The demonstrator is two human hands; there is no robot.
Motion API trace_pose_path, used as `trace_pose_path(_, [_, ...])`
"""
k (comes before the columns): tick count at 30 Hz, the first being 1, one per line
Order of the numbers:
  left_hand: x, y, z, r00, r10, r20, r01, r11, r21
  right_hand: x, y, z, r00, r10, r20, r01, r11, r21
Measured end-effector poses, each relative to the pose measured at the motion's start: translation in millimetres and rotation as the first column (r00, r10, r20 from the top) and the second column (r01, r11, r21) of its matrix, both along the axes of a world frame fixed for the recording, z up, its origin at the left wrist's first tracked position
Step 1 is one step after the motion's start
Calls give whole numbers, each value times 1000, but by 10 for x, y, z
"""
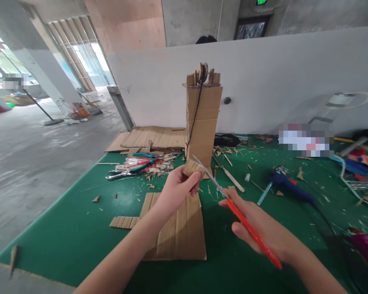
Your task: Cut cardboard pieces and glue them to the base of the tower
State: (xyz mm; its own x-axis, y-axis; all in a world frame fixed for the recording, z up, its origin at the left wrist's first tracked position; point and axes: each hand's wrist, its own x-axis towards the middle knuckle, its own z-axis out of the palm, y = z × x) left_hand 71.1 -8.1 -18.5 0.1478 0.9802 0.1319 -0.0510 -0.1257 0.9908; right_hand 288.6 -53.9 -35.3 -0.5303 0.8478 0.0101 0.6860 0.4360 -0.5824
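Observation:
Between thumb and fingers, my left hand (184,183) pinches a small cardboard piece (192,167). My right hand (254,220) holds scissors (245,224) with red handles, their blades pointing up and left beside the piece; whether the blades touch it I cannot tell. Under my left forearm lies a flat cardboard sheet (180,232) on the green table, with a narrow cardboard strip (124,222) at its left edge. Behind my hands stands a tall cardboard tower (204,122), topped by a wheel (203,72) with a black cord hanging down.
Pliers (141,163) lie among scraps at the left back, before stacked cardboard sheets (156,136). A blue glue gun (288,185) rests on the right, with a purple object (366,247) at the right edge. A white panel (263,81) closes off the table's back.

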Motion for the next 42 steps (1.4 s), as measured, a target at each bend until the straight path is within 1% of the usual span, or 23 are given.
trace_pose_path(3, [-22,-4,20,995,-13,-94,16,999,35,-2,5,-10,1000,0,-12,1,1000,13])
trace_pose_path(6, [-64,8,22,986,-2,-166,13,998,63,-3,4,-13,1000,11,-29,-10,1000,11])
trace_pose_path(10, [-105,22,16,978,-4,-208,19,997,72,9,-5,-17,998,41,-42,-40,999,9])
trace_pose_path(13, [-109,22,14,984,2,-179,8,998,56,13,-13,0,998,44,-54,-43,999,27])
trace_pose_path(18, [-92,13,17,995,0,-97,3,1000,31,9,-22,46,989,70,-127,-64,996,57])
trace_pose_path(23, [-102,19,5,1000,12,-2,-12,999,46,34,-22,22,996,25,-84,-20,998,59])
trace_pose_path(28, [-113,32,-32,1000,10,19,-11,999,47,42,-29,13,997,40,-61,-38,999,36])
trace_pose_path(34, [-110,35,-51,993,35,115,-39,999,31,27,-33,-2,998,37,-58,-36,999,24])
trace_pose_path(42, [-41,-8,-37,996,23,84,-22,1000,-17,13,-43,16,996,37,-83,-35,999,35])
